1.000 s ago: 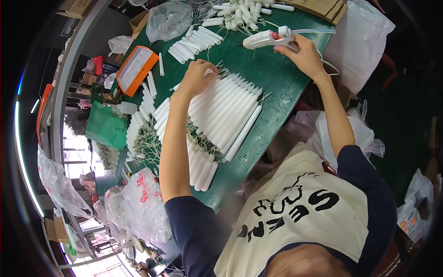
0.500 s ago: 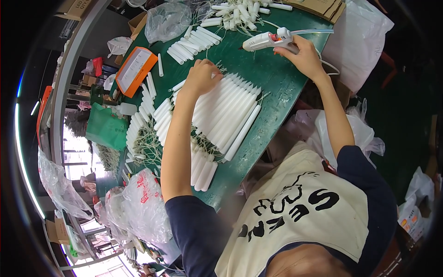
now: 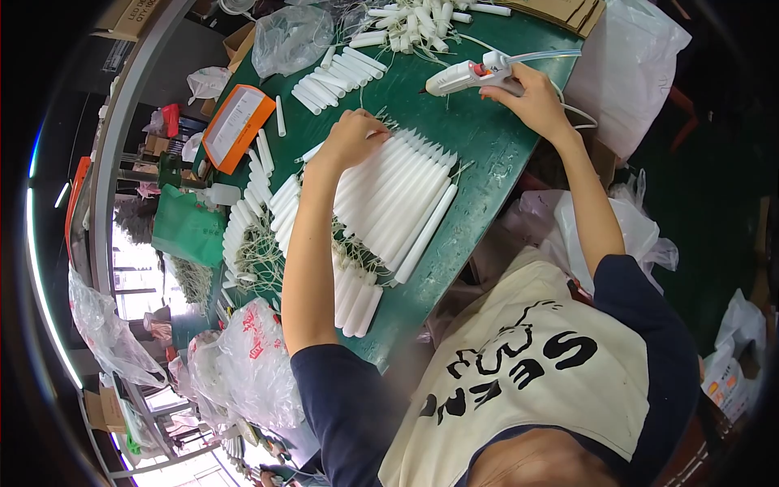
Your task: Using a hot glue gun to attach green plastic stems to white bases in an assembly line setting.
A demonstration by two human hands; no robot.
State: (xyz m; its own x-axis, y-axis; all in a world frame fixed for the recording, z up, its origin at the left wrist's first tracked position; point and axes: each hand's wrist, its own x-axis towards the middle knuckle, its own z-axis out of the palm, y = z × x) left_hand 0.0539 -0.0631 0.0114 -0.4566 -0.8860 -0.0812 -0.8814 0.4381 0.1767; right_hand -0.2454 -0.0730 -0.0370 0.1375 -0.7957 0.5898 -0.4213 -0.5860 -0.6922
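1. White glue gun [image 3: 458, 79] sits gripped in your right hand [image 3: 534, 99], its nozzle pointing left over the green table [image 3: 499, 146].
2. Your left hand [image 3: 357, 136] curls at the far ends of the white tubes [image 3: 398, 195]; I cannot tell whether it pinches one.
3. Those tubes lie side by side on the table, nearer you than the gun.

Left forearm [image 3: 312, 243] bare, reaching well forward, left hand [image 3: 354, 138] curled and palm-down, right forearm [image 3: 587, 191] bare, slanting forward and inward, right hand [image 3: 533, 99] curled in a grip, hands well apart.
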